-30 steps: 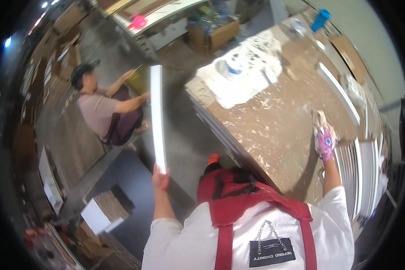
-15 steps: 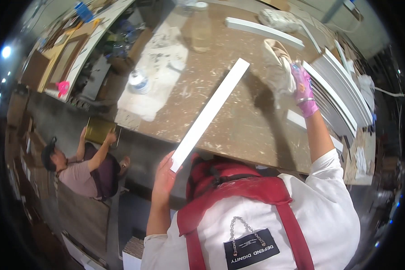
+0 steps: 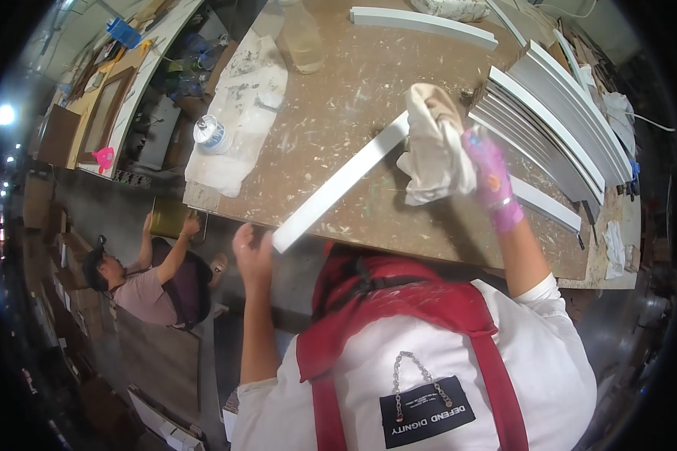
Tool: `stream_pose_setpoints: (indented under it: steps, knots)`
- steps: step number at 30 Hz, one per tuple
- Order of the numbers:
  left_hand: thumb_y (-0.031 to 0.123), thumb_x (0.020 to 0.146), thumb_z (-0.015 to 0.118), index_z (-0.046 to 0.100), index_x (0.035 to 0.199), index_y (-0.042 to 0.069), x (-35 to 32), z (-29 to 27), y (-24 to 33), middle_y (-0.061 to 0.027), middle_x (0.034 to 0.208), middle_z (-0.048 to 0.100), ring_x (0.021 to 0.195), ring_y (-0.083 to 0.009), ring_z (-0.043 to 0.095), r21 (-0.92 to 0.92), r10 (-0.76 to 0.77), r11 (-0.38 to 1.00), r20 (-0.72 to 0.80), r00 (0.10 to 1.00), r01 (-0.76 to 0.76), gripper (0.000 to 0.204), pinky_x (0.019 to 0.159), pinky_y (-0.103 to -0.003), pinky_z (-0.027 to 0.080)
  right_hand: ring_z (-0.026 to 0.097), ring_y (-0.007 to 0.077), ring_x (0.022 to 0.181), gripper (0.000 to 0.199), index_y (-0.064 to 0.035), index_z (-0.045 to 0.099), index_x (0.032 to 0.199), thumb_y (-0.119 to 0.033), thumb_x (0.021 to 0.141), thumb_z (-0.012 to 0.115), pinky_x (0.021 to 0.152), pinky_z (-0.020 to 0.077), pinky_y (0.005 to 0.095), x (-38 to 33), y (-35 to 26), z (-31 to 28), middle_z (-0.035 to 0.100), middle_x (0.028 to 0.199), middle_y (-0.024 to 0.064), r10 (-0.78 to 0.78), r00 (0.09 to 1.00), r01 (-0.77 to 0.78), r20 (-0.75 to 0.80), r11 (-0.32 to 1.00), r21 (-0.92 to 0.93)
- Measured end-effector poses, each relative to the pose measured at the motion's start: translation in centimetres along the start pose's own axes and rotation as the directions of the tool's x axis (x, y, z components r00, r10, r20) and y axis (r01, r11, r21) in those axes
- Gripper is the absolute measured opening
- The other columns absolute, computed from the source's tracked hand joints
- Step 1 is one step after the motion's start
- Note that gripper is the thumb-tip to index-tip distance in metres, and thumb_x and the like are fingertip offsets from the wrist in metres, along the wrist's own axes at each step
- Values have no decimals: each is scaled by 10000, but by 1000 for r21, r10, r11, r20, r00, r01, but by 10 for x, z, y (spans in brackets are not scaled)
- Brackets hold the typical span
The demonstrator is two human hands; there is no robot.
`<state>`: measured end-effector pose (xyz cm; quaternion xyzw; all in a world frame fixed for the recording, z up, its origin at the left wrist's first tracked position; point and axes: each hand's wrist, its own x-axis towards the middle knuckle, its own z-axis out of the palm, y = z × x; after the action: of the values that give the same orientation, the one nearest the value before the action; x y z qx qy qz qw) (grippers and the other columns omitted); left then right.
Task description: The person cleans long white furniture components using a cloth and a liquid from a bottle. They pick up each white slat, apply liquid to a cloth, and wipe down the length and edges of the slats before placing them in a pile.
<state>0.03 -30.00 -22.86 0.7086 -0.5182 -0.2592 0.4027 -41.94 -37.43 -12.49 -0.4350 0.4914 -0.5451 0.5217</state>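
A long white strip (image 3: 344, 180) lies slantwise on the worktable (image 3: 338, 113), its near end jutting over the front edge. Beside that end is my bare left hand (image 3: 256, 255), thumb and fingers apart; whether the thumb touches the strip is hard to tell. In a pink glove, my right hand (image 3: 490, 180) grips a bunched cream cloth (image 3: 432, 146). The cloth hangs at the strip's far end and covers part of it. My right fingers are partly hidden behind the cloth.
Stacked white and grey strips (image 3: 538, 135) lie at the right, another white strip (image 3: 425, 26) at the back. A white bottle (image 3: 212, 135) stands on a stained sheet (image 3: 237, 161), near a clear bottle (image 3: 301, 41). A co-worker (image 3: 154, 289) sits at the left holding a gold-coloured can (image 3: 169, 219).
My right hand has brought the cloth left and nearer, to the strip's far end. My left hand has loosened from the near end and shifted left. The view has turned slightly.
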Motion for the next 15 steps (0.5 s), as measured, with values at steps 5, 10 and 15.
stream_pose_setpoints:
  steps: [5,10,15]
  knots:
    - [146,951,491,516,1253,-25,-27,45,110,-105,1207,571,1128,-181,512,-337,-40,923,395,918,186,348,983,-311,381,646,178,854,227,-31,555,1064,-181,899,594,748,546,295,-37,3,41,624,964,89,399,877,-478,267,676,561]
    - [158,930,553,527,1212,1,-52,117,150,-48,1095,614,970,-103,563,-651,-44,507,635,771,565,324,858,-259,443,584,144,983,221,-15,594,1036,-160,869,602,845,459,258,-50,1,13,619,994,59,243,933,-273,266,958,85]
    - [108,872,633,603,1081,-16,-27,89,195,-85,989,654,869,-112,614,-318,110,948,403,908,27,245,762,-246,488,533,213,1110,336,-9,594,1070,-226,816,633,956,412,336,-47,-20,-61,592,1153,121,14,987,34,162,955,-294]
